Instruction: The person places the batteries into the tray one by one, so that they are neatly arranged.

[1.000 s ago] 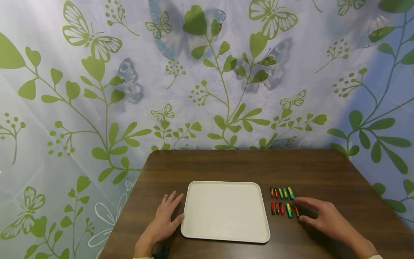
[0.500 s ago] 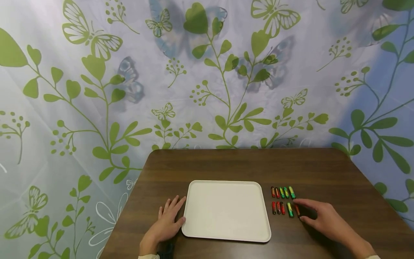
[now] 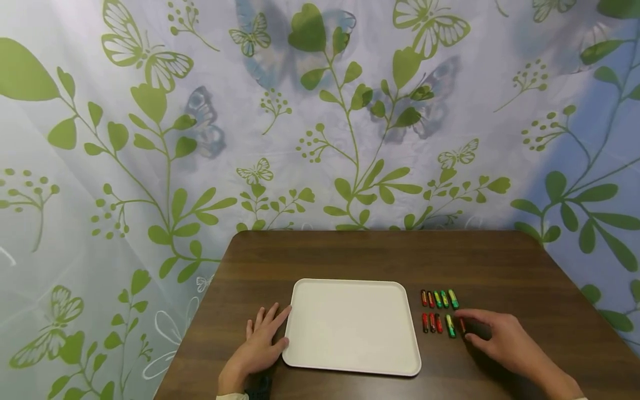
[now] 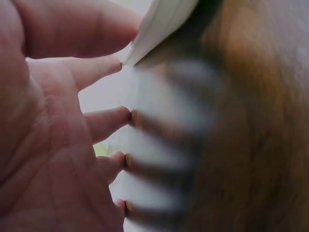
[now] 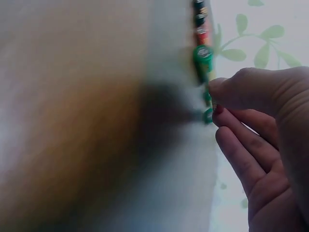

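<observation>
A cream rectangular tray [image 3: 352, 326] lies flat on the brown table. At its left edge, my left hand [image 3: 256, 349] rests with fingers spread, the thumb and index fingertip touching the rim. To the right of the tray, small batteries lie in two rows, red ones [image 3: 432, 323] and green ones [image 3: 453, 299]. My right hand [image 3: 506, 338] pinches a red battery [image 3: 463, 324] at the right end of the near row, thumb and index finger at its ends. In the right wrist view, the fingers mostly hide that battery [image 5: 218, 108]. A green battery [image 3: 450, 326] lies just left of it.
Behind the table [image 3: 370, 253] hangs a pale cloth [image 3: 280, 144] printed with green leaves and butterflies. A dark band [image 3: 260, 386] sits on my left wrist.
My left hand has shifted slightly right, its fingers coming up to the tray's edge. My right hand stays at the red battery. The head view has shifted slightly.
</observation>
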